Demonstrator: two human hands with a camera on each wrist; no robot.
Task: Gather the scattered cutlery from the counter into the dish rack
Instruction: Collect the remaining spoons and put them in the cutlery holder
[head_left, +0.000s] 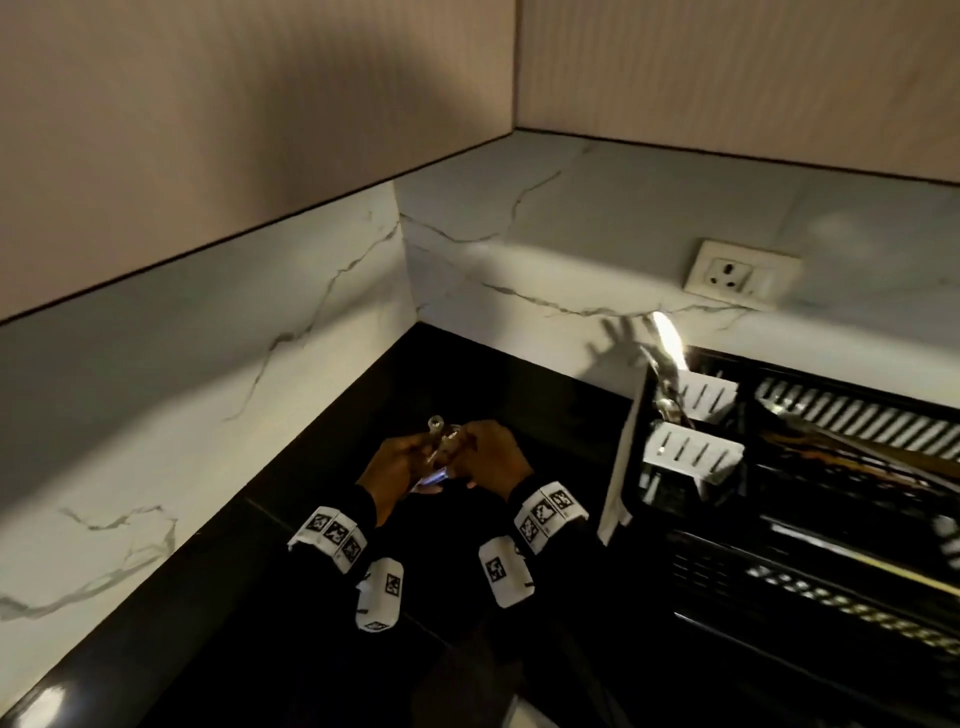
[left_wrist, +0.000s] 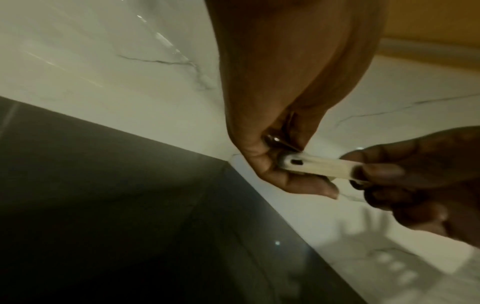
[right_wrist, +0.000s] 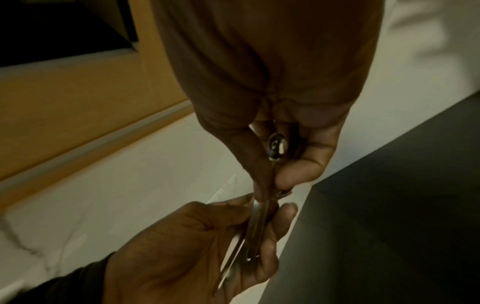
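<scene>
Both hands meet over the black counter, left of the dish rack. They hold a small bundle of cutlery between them. My left hand curls round the pieces; in the left wrist view a cream handle with a hole sticks out of its fingers. My right hand pinches the same pieces from the right, with a small shiny spoon bowl inside its palm. Metal handles run down into the left hand. How many pieces there are is hidden.
The black dish rack carries two white slotted cutlery holders at its left end; a shiny utensil stands up there. Marble walls form a corner behind the counter. A wall socket sits above the rack.
</scene>
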